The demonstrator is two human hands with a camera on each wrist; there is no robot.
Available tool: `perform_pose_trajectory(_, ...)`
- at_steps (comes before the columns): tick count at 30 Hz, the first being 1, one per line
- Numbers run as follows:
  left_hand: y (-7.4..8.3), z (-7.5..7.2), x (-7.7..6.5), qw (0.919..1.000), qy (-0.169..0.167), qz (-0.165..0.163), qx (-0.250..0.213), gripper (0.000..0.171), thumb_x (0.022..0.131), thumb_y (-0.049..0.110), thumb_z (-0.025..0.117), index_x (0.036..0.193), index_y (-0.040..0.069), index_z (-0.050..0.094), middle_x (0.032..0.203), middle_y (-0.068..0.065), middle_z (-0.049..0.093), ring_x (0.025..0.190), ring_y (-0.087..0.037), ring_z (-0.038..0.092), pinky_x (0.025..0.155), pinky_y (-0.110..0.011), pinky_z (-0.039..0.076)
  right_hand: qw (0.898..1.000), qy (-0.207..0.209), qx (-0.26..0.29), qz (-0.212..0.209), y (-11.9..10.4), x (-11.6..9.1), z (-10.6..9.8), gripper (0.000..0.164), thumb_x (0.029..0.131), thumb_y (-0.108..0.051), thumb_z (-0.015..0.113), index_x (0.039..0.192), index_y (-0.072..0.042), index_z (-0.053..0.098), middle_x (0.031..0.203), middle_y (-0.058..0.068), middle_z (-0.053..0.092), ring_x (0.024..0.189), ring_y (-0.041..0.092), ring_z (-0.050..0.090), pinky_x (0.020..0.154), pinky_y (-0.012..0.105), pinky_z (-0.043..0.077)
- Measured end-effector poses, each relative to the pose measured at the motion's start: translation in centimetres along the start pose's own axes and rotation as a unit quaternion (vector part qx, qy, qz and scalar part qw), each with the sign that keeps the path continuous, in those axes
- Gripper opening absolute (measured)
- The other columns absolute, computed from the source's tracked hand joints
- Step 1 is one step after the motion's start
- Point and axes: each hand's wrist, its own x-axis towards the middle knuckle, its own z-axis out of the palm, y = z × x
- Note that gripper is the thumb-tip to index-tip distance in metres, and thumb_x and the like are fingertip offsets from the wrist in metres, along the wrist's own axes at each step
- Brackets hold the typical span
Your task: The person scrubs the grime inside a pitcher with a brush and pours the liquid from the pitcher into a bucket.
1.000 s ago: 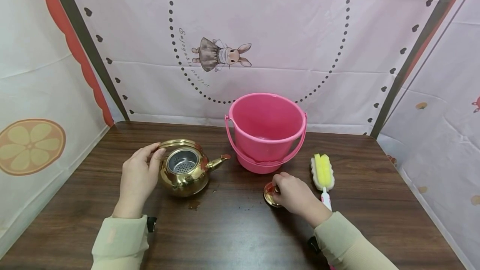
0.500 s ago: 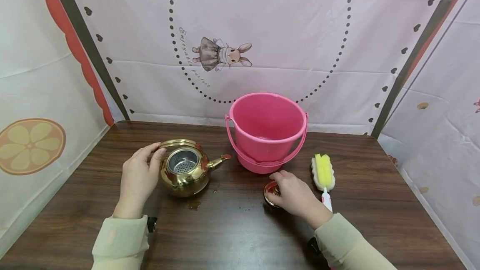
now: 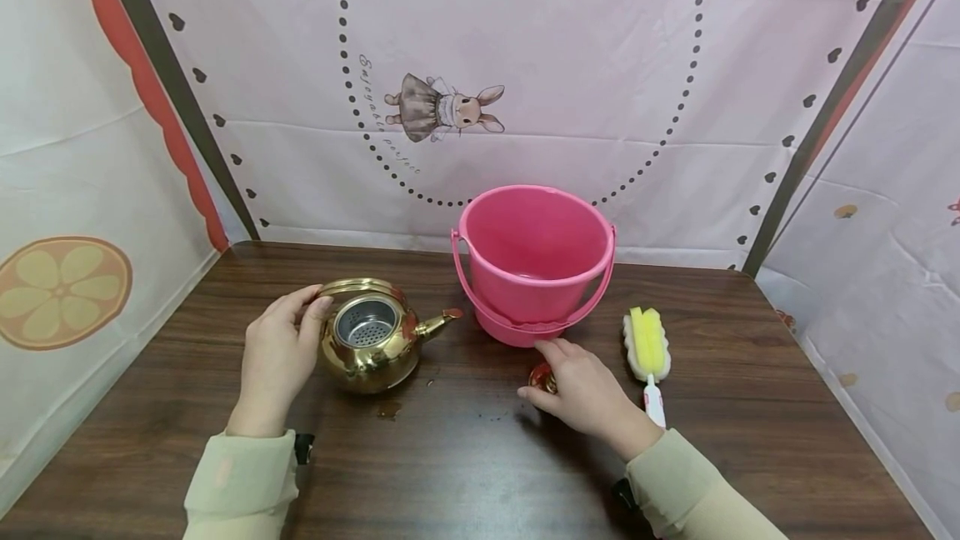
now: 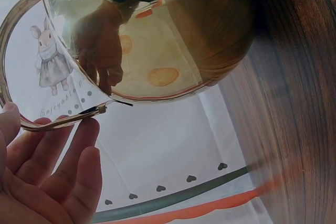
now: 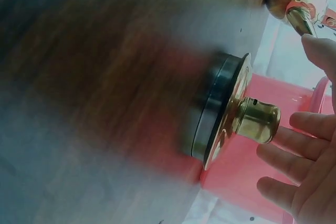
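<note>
A shiny gold teapot [image 3: 371,365] with a perforated steel strainer in its uncovered mouth stands on the left of the wooden table. My left hand [image 3: 279,352] holds its arched handle [image 4: 58,123] between thumb and fingers. The gold lid [image 5: 228,111] sits upright on the table right of the pot, its knob [image 5: 257,120] pointing up and its steel rim below. Fingers and thumb of my right hand [image 3: 588,390] are spread apart beside the knob, without gripping it. In the head view that hand covers much of the lid.
Behind the lid stands a pink bucket [image 3: 517,298] with its handle hanging down in front. A yellow and white sponge brush [image 3: 647,344] lies to the right, its handle partly under my right arm. Water drops [image 3: 387,411] spot the table [image 3: 450,473]. Printed cloth walls [image 3: 562,65] enclose the back and sides.
My right hand has let go of the lid's knob, its thumb and fingers opening away from it. The lid stays on the table. My left hand and the teapot have not moved.
</note>
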Motion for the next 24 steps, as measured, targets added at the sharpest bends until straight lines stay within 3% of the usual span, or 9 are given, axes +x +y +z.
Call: perform_pose_trajectory(24,0.02,-0.13,0.0,1.0,-0.004,0.003,-0.001,0.033,0.097,0.023,0.054,0.117,-0.001,0.064,0.105,-0.022,0.066,0.089,-0.038,0.063,0.075,-0.054,0.048,0.999,0.01,0.0,-0.031,-0.85,0.34,0.43,0.063,0.083,-0.042,0.069,0.132,-0.006,0.053,0.132,0.01,0.057,0.122,0.027,0.053,0.104,0.051,0.04)
